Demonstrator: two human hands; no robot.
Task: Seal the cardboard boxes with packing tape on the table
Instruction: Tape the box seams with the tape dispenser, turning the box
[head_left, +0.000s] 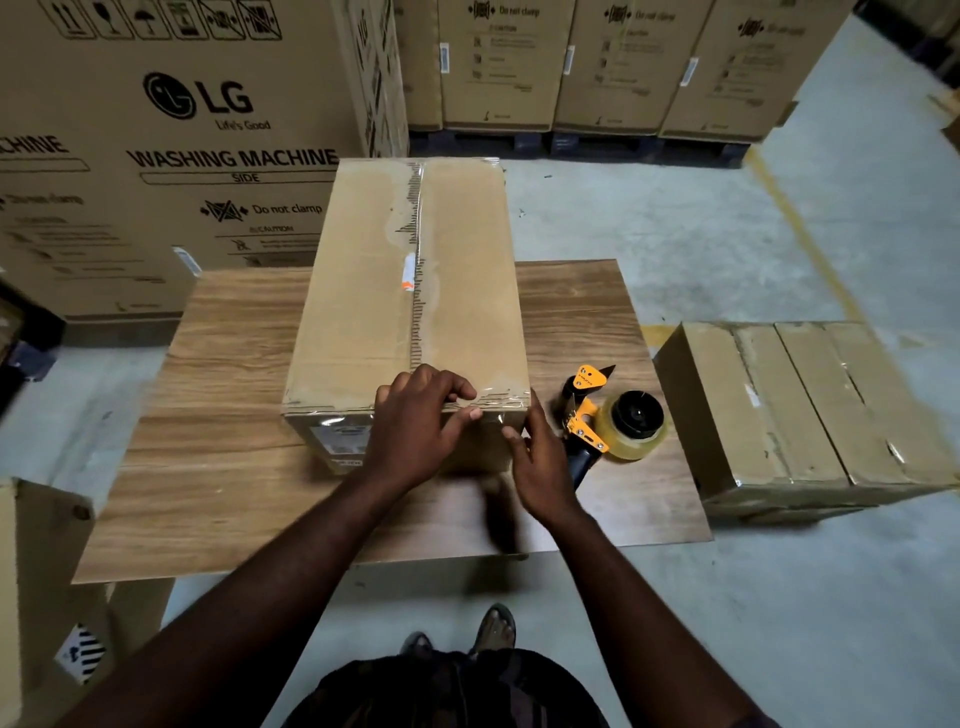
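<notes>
From my remote seat, the biggest things in view are the stacked washing machine cartons (182, 156), filling the far left and running along the back wall, on a grey concrete floor (675, 223). In front of them stands the wood-grain bench (208, 415). The cardboard box (363, 286) lies lengthwise on it, roughly at its middle, with its near end close to me. A strip of clear tape (415, 234) runs down its top centre seam, and more tape crosses the near top edge. To the right of the bench, just beside its corner, sits a second closed carton (805, 405); I cannot tell what it rests on. The yellow and black tape dispenser (613, 421) lies on the bench, just right of the box's near corner, with its roll facing right.

The left grip (415, 421) is released, grasping nothing: its bent fingers press on the tape at the near top edge, thumb lying along that edge. The right grip (540, 467) is also released, its straight fingers touching the box's near right corner, close to the dispenser but apart from it.
</notes>
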